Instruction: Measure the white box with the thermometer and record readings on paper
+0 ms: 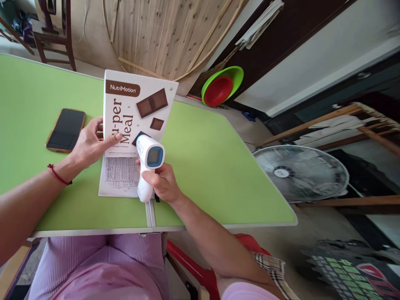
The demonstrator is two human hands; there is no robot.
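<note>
My left hand [93, 141] grips the lower left edge of a white box [121, 112] printed "NutriMotion" and "Meal", its thumb across the front. The box is held upright, with chocolate pieces pictured on it. My right hand [162, 181] is wrapped round the handle of a white infrared thermometer [145, 183]. Its blue-rimmed screen faces me and looks blank; its head overlaps the box's lower right part. Whether the two touch I cannot tell. Beneath them lies a sheet of paper [120, 177] covered in small writing, partly hidden by the box and the thermometer.
The green table [218, 175] carries a phone [66, 130] in a brown case, left of the box. Past the table's right end stands a fan [300, 173]. Green and red basins [218, 89] and a round wooden board [168, 37] are behind; a wooden chair [54, 37] is far left.
</note>
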